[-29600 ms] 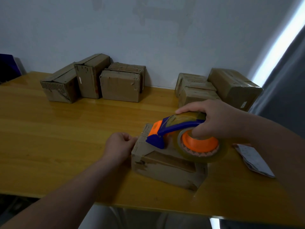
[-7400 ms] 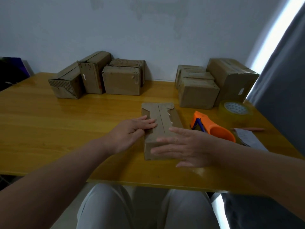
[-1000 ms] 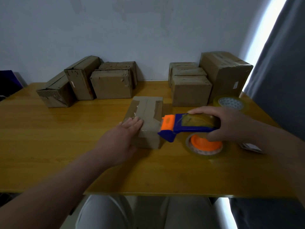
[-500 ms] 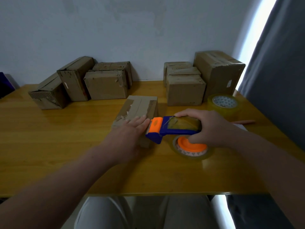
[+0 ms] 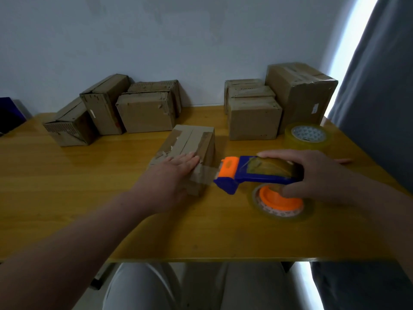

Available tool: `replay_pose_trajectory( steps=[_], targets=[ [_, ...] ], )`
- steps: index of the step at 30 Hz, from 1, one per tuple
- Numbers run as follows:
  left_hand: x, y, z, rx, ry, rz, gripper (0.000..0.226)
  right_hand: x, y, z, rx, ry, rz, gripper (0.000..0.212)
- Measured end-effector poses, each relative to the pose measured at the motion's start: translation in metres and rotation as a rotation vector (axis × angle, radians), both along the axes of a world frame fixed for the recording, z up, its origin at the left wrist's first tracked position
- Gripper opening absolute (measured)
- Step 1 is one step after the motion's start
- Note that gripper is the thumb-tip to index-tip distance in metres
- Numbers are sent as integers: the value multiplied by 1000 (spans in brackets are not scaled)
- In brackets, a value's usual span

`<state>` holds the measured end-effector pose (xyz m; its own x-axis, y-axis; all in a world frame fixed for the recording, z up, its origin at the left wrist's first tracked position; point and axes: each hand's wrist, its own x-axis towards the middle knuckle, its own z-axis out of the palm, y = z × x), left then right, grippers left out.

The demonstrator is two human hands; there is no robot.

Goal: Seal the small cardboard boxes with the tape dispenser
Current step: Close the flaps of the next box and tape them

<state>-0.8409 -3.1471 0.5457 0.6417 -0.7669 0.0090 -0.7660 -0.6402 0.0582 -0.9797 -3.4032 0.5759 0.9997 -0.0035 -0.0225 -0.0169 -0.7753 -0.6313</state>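
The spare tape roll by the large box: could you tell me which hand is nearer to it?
Right. The right hand grips the tape dispenser just in front of the spare tape roll; the left hand rests flat on the small box, farther left.

No text is legible; the box label (image 5: pixel 315 108) is blurred

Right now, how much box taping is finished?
Done: tape is stuck on the near end of the middle box. In hand: the left hand presses the box while the right hand grips the tape dispenser, a strip stretched from box to dispenser. Left: the strip needs cutting, and the top seam looks open. The back boxes, I cannot tell.
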Motion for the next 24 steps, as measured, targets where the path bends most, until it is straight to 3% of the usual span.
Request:
replay_pose_trajectory(
  steps=[7, 17, 24],
  targets=[
    [2, -2, -1, 23, -37, 16, 79, 35, 25, -7, -134, 98, 39, 68],
    [2, -6, -6, -21, -64, 46, 68, 58, 31, 2, -63, 296, -24, 63],
    [4, -5, -6, -47, -71, 64, 70, 57, 41, 5, -248, 304, -43, 65]
  ],
)
